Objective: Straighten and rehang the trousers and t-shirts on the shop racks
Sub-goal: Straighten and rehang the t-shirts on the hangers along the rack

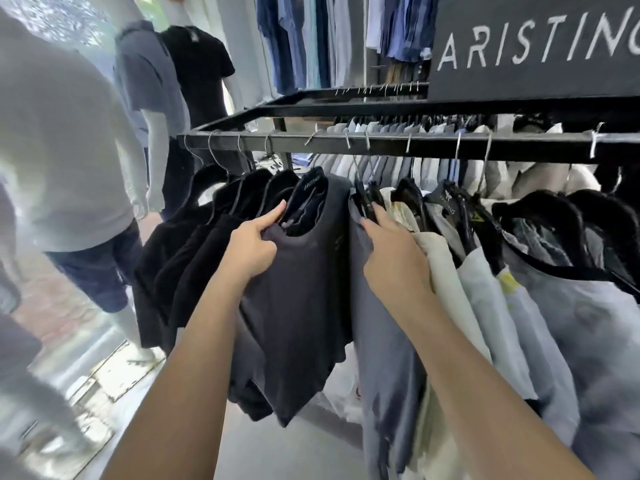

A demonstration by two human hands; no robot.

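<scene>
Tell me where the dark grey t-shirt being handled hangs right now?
It hangs mid-frame on the black rack rail, pinched at its collar by the left hand: the dark grey t-shirt, between black shirts and a blue-grey shirt.

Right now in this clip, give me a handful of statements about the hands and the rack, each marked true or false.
1. The left hand grips a dark grey t-shirt near its neckline. True.
2. The right hand hangs free of the clothes. False: it is pushed in among the hanging garments, fingers at a black hanger.
3. The black t-shirts hang left of the dark grey one. True.
4. The garments right of the right hand are all black. False: they are mostly cream, white and pale grey.
5. The rail is white. False: it is black, under a sign reading ARISTINO.
</scene>
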